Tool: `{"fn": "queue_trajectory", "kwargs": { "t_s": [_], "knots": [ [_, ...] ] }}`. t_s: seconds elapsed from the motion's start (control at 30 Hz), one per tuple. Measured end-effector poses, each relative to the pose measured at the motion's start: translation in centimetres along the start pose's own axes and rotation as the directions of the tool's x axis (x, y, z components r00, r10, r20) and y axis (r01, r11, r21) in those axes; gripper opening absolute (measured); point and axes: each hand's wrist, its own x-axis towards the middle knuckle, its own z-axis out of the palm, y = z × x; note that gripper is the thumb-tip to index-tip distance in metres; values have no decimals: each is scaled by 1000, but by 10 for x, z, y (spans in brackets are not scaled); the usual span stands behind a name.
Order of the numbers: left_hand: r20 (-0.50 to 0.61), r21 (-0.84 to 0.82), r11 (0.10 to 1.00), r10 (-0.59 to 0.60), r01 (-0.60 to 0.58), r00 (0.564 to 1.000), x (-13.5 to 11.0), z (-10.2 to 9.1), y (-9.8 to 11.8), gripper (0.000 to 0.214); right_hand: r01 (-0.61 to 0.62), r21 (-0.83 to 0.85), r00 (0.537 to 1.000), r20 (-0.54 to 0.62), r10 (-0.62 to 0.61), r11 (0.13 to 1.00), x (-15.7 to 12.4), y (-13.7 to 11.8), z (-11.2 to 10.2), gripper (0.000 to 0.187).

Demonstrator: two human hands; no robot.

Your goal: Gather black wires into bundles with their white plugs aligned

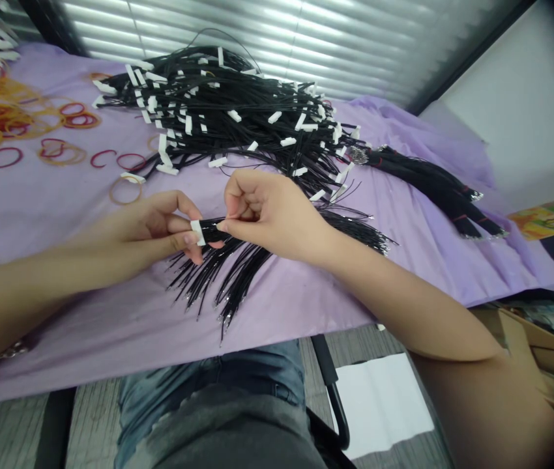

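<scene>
My left hand [154, 229] pinches a white connector [198, 232] at the end of some black wires [210, 230], with the thumb in front and the fingers behind. Close by on the right, my right hand [277, 212] has thumb and forefinger closed on those same wires. Its other fingers are curled into the palm. Beneath both hands, loose black wires [242, 277] with small metal tips fan out over the purple cloth. More wire ends [360, 231] show to the right, partly hidden by my right forearm.
Behind my hands lies a large heap of black wires [238, 98] with white connectors. Rubber bands [3, 124], orange and red, are scattered at left. Bundled wires [433, 185] rest at right on the purple cloth [326, 303]. Window blinds [306, 39] stand behind the table.
</scene>
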Motion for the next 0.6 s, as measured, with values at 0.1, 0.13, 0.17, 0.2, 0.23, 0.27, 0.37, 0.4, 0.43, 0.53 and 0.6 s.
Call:
{"fn": "queue_trajectory", "kwargs": {
  "t_s": [0.1,0.13,0.17,0.2,0.23,0.27,0.37,0.4,0.43,0.53,0.6],
  "knots": [
    [6,16,1000,7,-7,1000,1,0,0,11,0,43,999,34,-2,999,0,-1,-1,21],
    [15,23,1000,14,-15,1000,1,0,0,9,9,64,999,44,-11,998,0,-2,-2,22],
    [21,28,999,19,-19,1000,1,0,-1,9,17,84,998,52,-22,996,0,-3,-2,22],
    [26,33,999,25,-25,999,2,-1,-1,9,22,100,998,58,-28,995,0,-4,-3,22],
    [25,35,999,28,-29,999,2,-1,-1,9,23,109,998,63,-30,994,0,-4,-3,21],
    [26,37,999,29,-30,999,2,-2,-2,9,20,110,997,66,-27,994,0,-5,-3,21],
    [43,44,999,27,-29,999,1,-3,-3,7,-7,91,998,66,1,996,0,-5,-3,20],
    [48,49,999,22,-24,999,1,-3,-3,6,-12,88,998,62,7,996,0,-5,-3,19],
    [50,53,998,15,-17,999,1,-3,-3,6,-15,85,999,53,10,996,0,-4,-2,19],
    [25,77,997,13,-15,1000,0,-1,-2,8,-10,38,1000,15,9,999,1,-4,0,17],
    [-8,113,993,10,-9,1000,-1,1,-1,9,4,-36,1000,-18,-5,999,0,-3,1,17]
  ]
}}
